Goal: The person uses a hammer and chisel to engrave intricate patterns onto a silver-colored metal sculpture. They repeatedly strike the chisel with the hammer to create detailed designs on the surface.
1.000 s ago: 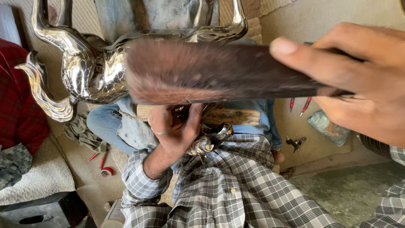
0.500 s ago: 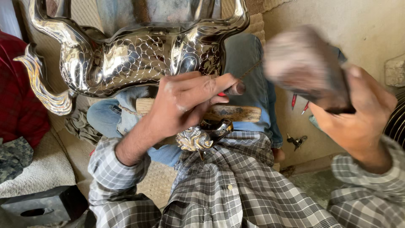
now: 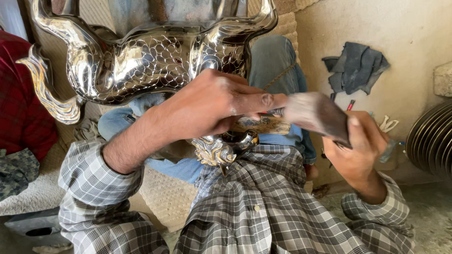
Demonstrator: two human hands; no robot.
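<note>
My left hand [image 3: 212,106] is closed in a fist around a thin metal punch [image 3: 277,112], whose end sticks out to the right. My right hand [image 3: 360,150] grips a brown wooden block [image 3: 314,115], blurred by motion, with its face against the punch's end. Below the left hand a small ornate silver piece [image 3: 217,150] rests on my lap, on the checked cloth [image 3: 263,207]. A worn wooden slab [image 3: 263,125] lies just behind it.
A large shiny embossed metal piece [image 3: 150,59] with a scale pattern and curled ends stands right behind my hands. A person in jeans [image 3: 275,61] sits behind it. Red cloth [image 3: 19,113] lies left, a dark rag [image 3: 358,66] hangs on the wall, and ribbed metal [image 3: 431,141] sits right.
My right hand swung the wooden block down from near the camera onto the punch. My left hand rose from my lap and now holds the punch level.
</note>
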